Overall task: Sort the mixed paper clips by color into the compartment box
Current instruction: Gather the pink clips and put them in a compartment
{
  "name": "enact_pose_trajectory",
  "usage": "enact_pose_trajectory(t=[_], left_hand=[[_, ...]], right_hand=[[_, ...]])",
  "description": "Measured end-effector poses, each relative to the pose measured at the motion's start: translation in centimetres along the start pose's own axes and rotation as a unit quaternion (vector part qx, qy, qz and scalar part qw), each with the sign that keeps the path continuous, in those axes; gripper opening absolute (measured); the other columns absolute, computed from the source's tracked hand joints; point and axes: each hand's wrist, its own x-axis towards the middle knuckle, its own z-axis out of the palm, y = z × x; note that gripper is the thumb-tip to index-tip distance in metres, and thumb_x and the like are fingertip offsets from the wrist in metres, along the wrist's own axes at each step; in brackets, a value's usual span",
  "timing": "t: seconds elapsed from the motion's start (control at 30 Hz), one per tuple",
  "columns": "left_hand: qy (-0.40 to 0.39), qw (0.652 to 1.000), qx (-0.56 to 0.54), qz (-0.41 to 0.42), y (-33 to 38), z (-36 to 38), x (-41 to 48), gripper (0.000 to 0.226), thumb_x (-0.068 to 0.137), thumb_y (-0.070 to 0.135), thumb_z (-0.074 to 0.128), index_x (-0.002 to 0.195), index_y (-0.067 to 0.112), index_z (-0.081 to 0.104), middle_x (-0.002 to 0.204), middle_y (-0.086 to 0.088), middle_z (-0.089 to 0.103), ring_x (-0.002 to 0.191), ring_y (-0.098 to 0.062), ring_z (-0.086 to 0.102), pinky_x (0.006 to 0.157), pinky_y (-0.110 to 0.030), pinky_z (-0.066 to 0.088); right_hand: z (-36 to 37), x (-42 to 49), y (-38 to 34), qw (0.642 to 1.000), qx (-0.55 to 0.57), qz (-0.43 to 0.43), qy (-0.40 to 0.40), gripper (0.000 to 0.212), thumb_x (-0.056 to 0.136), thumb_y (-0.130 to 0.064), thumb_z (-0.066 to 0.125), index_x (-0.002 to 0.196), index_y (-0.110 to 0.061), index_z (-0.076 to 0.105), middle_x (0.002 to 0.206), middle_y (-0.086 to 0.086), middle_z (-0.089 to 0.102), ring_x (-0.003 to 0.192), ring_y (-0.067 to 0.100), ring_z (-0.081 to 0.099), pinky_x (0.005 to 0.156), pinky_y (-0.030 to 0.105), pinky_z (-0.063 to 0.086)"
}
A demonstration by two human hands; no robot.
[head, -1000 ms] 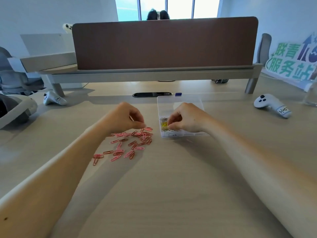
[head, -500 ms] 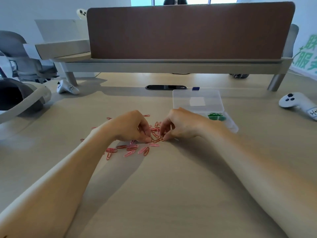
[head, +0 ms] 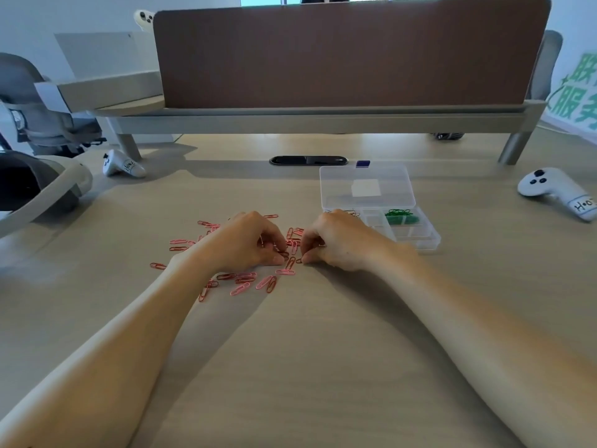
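A pale wooden desk [head: 307, 367] fills the lower two thirds of the frame, and a brown partition screen [head: 349, 53] is set across its far edge in the upper centre. Two bare forearms are stretched in from the bottom corners towards the middle of the frame. A grey headset [head: 42, 189] is seen at the left edge, and a green-lettered sign [head: 578, 92] at the upper right.

The left hand [head: 248, 240] is held just left of centre, fingers curled, with the tips pressed down among the pink paper clips [head: 245, 282]; a clip is seen caught inside the curl, so a grip on the clips is read. The right hand [head: 342, 240] is placed just right of centre, fingers also curled, with thumb and forefinger lowered onto a clip at the right edge of the pile; whether that clip is actually pinched cannot be told.

The clear compartment box [head: 426, 242] is found right of centre, partly hidden behind the right hand, with its lid [head: 365, 176] laid open towards the partition. A white controller [head: 555, 195] is seen at the right edge and another controller [head: 122, 164] at the left. The pink clips are scattered on the desk around and below the left hand. Green paper clips [head: 399, 216] are gathered in one rear compartment of the box
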Motion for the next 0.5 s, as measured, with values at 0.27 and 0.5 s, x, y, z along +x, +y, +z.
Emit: enact_pose_trajectory(t=[0.27, 0.5], left_hand=[[-0.025, 0.999, 0.011, -0.016, 0.5, 0.0, -0.1, 0.004, 0.081, 0.025, 0.075, 0.084, 0.025, 0.073, 0.081, 0.011, 0.065, 0.074, -0.003, 0.057, 0.064, -0.014, 0.041], [-0.017, 1.000, 0.013, -0.023, 0.8, -0.2, -0.3, 0.008, 0.078, 0.019, 0.077, 0.079, 0.024, 0.072, 0.077, 0.007, 0.067, 0.074, -0.009, 0.060, 0.066, -0.018, 0.046]], right_hand=[[0.3, -0.6, -0.3, 1.000, -0.012, -0.006, 0.023, 0.014, 0.085, -0.026, 0.071, 0.098, -0.024, 0.074, 0.095, -0.005, 0.072, 0.093, 0.017, 0.061, 0.085, 0.030, 0.043], [0.7, -0.2, -1.2, 0.999, -0.006, -0.022, 0.026, 0.022, 0.086, -0.027, 0.070, 0.108, -0.031, 0.073, 0.094, -0.007, 0.071, 0.083, 0.011, 0.054, 0.084, 0.030, 0.039]])
